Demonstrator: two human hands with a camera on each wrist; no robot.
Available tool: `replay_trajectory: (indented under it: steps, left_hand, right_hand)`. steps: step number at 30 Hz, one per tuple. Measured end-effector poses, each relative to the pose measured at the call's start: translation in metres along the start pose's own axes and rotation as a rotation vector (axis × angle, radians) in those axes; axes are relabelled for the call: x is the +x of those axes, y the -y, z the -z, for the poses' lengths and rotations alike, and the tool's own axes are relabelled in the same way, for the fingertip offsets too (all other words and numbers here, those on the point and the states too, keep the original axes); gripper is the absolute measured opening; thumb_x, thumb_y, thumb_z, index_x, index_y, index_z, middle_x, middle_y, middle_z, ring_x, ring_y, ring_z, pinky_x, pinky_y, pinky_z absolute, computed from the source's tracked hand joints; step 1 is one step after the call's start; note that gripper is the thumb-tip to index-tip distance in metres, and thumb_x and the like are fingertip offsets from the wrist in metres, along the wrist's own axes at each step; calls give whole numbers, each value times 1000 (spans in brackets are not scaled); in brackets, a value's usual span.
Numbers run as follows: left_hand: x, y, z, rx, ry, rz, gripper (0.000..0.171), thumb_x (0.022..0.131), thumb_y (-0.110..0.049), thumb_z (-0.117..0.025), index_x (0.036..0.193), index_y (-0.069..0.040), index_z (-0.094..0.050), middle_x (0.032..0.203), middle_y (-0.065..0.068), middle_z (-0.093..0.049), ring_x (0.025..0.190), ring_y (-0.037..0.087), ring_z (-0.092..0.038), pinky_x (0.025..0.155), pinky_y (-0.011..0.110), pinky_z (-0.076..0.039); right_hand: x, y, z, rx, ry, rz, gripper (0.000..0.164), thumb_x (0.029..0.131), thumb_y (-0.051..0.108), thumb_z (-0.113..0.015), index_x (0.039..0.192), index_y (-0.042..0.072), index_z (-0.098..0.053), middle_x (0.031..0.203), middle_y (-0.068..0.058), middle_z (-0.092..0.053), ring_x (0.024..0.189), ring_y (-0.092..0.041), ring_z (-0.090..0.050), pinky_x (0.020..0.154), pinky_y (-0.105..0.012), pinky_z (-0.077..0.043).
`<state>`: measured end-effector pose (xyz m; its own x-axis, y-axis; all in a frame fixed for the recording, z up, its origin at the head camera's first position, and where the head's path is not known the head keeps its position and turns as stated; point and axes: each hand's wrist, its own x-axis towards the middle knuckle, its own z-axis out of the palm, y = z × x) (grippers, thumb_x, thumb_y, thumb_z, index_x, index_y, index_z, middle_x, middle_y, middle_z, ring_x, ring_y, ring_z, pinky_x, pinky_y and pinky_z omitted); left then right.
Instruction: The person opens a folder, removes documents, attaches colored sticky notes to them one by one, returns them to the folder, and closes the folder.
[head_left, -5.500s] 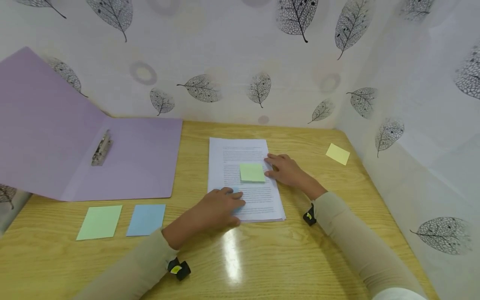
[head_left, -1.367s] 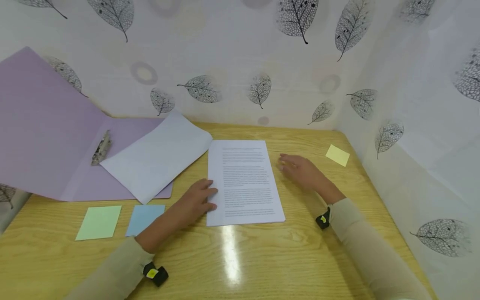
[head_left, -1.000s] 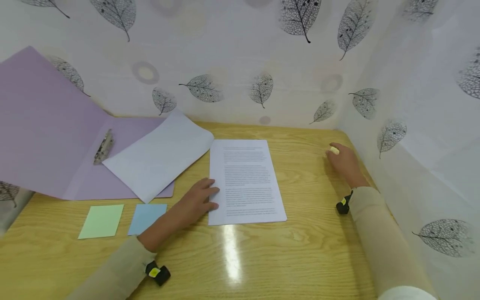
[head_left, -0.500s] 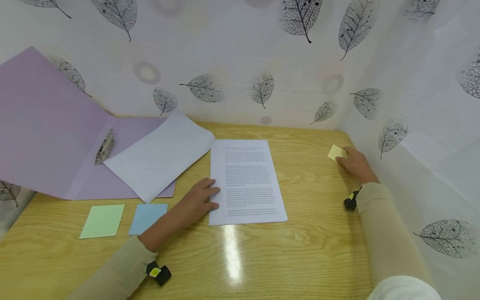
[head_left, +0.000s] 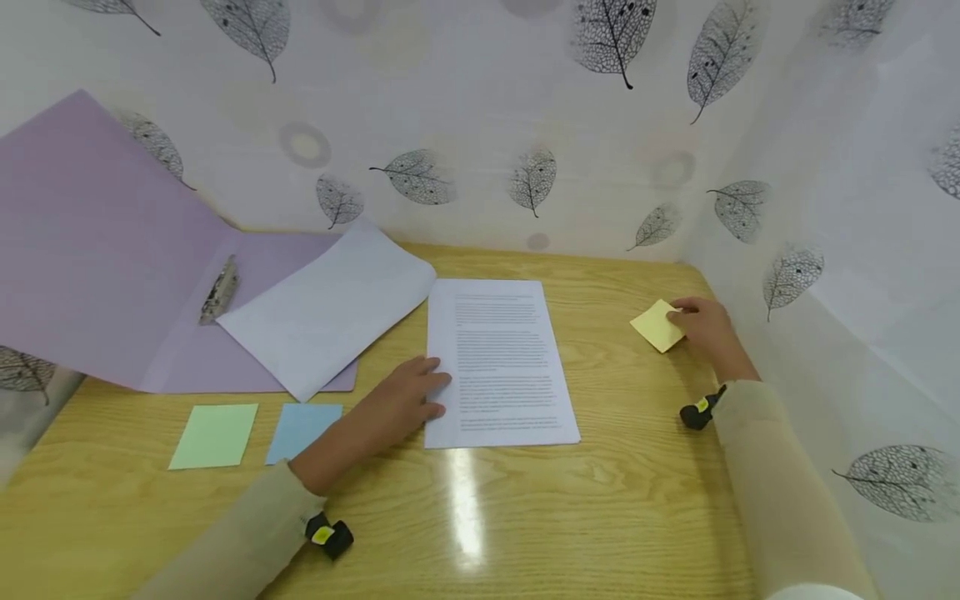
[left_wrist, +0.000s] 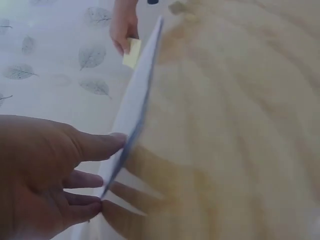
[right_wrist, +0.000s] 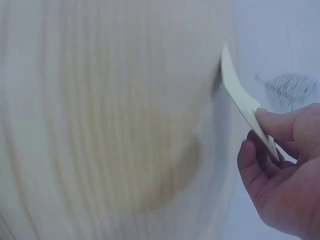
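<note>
Left hand [head_left: 395, 407] touches the paper stack [head_left: 501, 367], fingers spread — right hand [head_left: 711, 333] pinches 1 yellow paper square [head_left: 656, 326].

Folder [head_left: 105, 242] cut off by head view's left edge, partly hidden under loose sheet [head_left: 330, 304]. Print on paper stack [head_left: 502, 367] too small to read. Blue note [head_left: 298, 429]: corner hidden behind left forearm [head_left: 330, 454]. Yellow note [head_left: 652, 325]: corner hidden by right hand [head_left: 708, 329]. Left hand [left_wrist: 55, 175] cut off by left wrist view's left edge; table [left_wrist: 240, 150] blurred there. Leaf print [right_wrist: 291, 90] blurred.
</note>
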<state>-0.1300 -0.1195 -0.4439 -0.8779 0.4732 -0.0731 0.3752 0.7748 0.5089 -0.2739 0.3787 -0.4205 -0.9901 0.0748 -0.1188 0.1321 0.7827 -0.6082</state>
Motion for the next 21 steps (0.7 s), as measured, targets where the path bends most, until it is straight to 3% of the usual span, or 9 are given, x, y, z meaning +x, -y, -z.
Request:
replay_trajectory:
  steps: [4, 6, 13, 15, 18, 21]
  left_hand:
    - [10, -4, 10, 102, 42, -5, 52, 98, -28, -68, 145, -12, -55, 158, 19, -39, 145, 38, -39, 113, 52, -41]
    - [18, -7, 16, 81, 31, 5, 52, 99, -31, -66, 146, -15, -54, 157, 15, -41, 144, 35, -41, 112, 51, -42]
    - [44, -27, 41, -109, -162, -34, 49, 102, -30, -61, 148, -15, -51, 149, 5, -53, 142, 27, -45, 117, 46, -37]
    - [48, -35, 47, -231, -163, -32, 52, 102, -33, -60, 150, -17, -48, 149, 5, -54, 139, 26, -48, 115, 46, -40]
    - [51, -44, 52, -524, -132, -43, 56, 103, -36, -58, 154, -18, -42, 147, 7, -56, 133, 24, -56, 108, 47, -47]
    - [53, -48, 52, -779, -118, -58, 55, 104, -30, -57, 155, -18, -40, 137, 10, -63, 116, 23, -66, 96, 44, -56]
  right_hand:
    - [-11, 31, -14, 188, 21, 61, 51, 104, 31, -56, 144, 1, -52, 123, -10, -53, 92, -12, -55, 74, -24, -54]
    - [-19, 53, -23, 275, 56, 91, 50, 103, 32, -60, 143, 2, -53, 118, -4, -55, 90, -9, -56, 75, -23, -54]
    - [-58, 139, -63, 384, 196, 248, 43, 97, 35, -68, 132, 10, -65, 119, -5, -66, 98, -17, -62, 82, -25, -53]
    - [-69, 159, -73, 409, 235, 296, 41, 96, 35, -69, 130, 13, -67, 122, -6, -68, 100, -19, -63, 83, -25, -53]
    - [-84, 183, -84, 437, 278, 364, 37, 96, 35, -70, 127, 15, -69, 121, -7, -69, 98, -21, -64, 81, -27, -54]
    - [-92, 199, -93, 445, 284, 413, 34, 96, 35, -70, 126, 17, -70, 117, -6, -70, 92, -22, -65, 77, -31, -55]
